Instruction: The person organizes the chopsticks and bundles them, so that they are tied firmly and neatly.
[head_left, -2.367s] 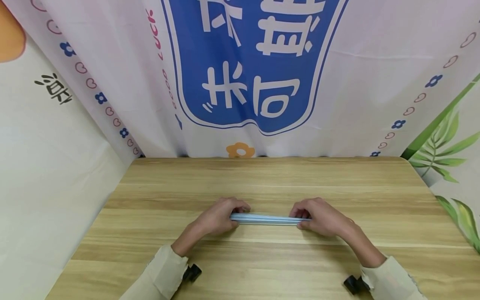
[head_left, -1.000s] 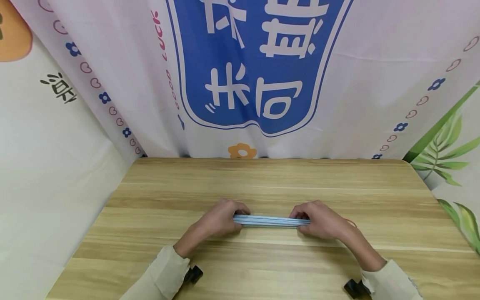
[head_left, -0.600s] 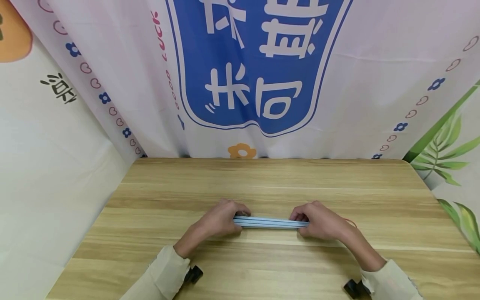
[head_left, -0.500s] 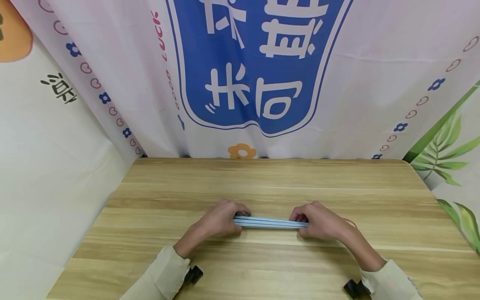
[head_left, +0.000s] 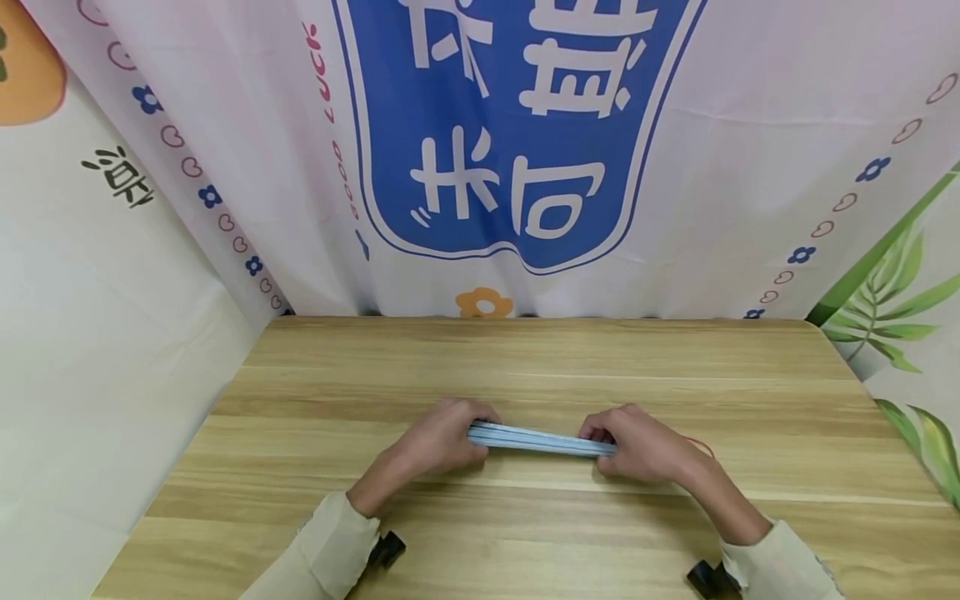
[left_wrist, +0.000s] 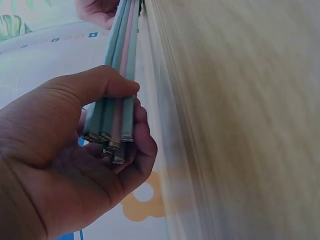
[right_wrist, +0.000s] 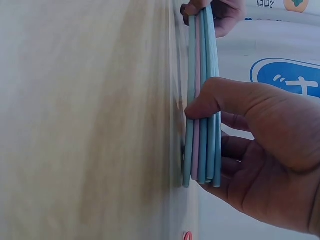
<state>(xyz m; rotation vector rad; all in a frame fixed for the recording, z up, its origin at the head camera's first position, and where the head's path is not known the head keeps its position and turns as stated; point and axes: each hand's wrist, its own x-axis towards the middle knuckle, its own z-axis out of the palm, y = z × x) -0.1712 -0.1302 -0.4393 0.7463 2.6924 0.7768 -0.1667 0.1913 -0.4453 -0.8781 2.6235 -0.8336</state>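
A bundle of several slim chopsticks (head_left: 543,440), pale blue-green with a pink one among them, lies crosswise between my hands, low over the table. My left hand (head_left: 446,435) grips the left end, thumb across the near side and fingers curled behind. In the left wrist view the squared ends of the chopsticks (left_wrist: 116,115) stick out unevenly past the thumb. My right hand (head_left: 641,443) pinches the other end. The right wrist view shows rounded tips on the chopsticks (right_wrist: 202,145), reaching below that thumb. The left end sits slightly farther back than the right.
The wood-grain table (head_left: 525,533) extends around both hands. A printed curtain (head_left: 735,208) hangs along its back edge, and a pale cloth (head_left: 112,333) hangs at the left. A red cord (head_left: 701,444) shows at the right wrist.
The left end of the chopsticks has risen a little, so the bundle now slopes down to the right; half a second ago it lay nearly level. The right hand has hardly moved.
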